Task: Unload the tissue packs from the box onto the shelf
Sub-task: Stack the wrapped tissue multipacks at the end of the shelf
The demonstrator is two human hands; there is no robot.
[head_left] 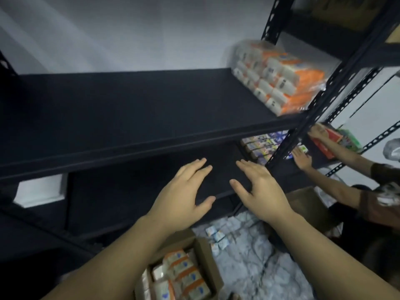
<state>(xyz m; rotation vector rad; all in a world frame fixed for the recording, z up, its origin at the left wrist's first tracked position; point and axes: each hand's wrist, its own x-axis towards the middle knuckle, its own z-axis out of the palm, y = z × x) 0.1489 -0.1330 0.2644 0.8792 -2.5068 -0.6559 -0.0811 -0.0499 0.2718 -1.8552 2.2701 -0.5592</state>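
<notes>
Both hands are out in front of me and carrying nothing. My left hand (pixel 188 191) is spread wide, fingers straight, hovering at the front of the lower shelf (pixel 134 191); my right hand (pixel 259 191) mirrors it just beside, fingers equally relaxed and apart. Neither touches a pack.

Progress check: one big wrapped bundle of tissue packs (pixel 279 76) sits on the upper shelf (pixel 129 109), pushed to its right end against the upright. The rest of that shelf is bare dark board, so I'd call this an early stage.

Down by my forearms, the cardboard box (pixel 203 260) stands open on the floor, and it's holding more orange-and-white tissue packs (pixel 184 276), packed close together. How many, I can't tell; the bottom edge of the view cuts them off. So most of the work looks to be ahead.

On the right, another person's hands (pixel 303 159) are busy with colourful packets on the neighbouring rack. Not my job.
</notes>
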